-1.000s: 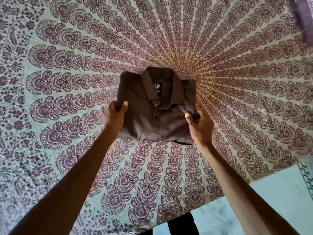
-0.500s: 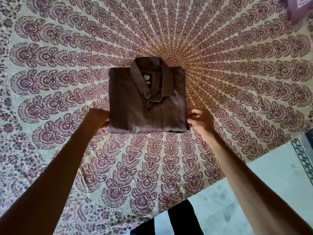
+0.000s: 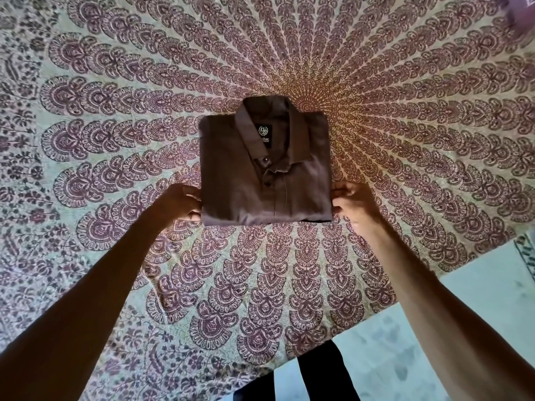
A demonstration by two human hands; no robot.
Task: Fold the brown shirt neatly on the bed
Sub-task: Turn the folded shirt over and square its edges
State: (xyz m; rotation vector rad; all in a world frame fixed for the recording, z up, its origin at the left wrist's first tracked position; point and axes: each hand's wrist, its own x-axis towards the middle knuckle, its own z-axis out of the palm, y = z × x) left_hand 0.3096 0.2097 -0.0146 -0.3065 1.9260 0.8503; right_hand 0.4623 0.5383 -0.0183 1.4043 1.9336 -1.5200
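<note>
The brown shirt lies folded into a neat rectangle on the patterned bedspread, collar and label facing up and away from me. My left hand is at its lower left edge, with curled fingers and thumb closed on that edge. At the lower right edge, my right hand pinches the fabric between fingertips and thumb. Both arms reach in from the bottom of the view, and the fingertips are partly hidden by the shirt.
The bed's edge runs diagonally across the lower right, with pale floor beyond it. My dark trouser legs stand against the bed at the bottom. A purple cloth shows in the top right corner.
The shirt was held up off the bed a second ago and now lies flat. Both hands slid from its front face down to the lower side edges.
</note>
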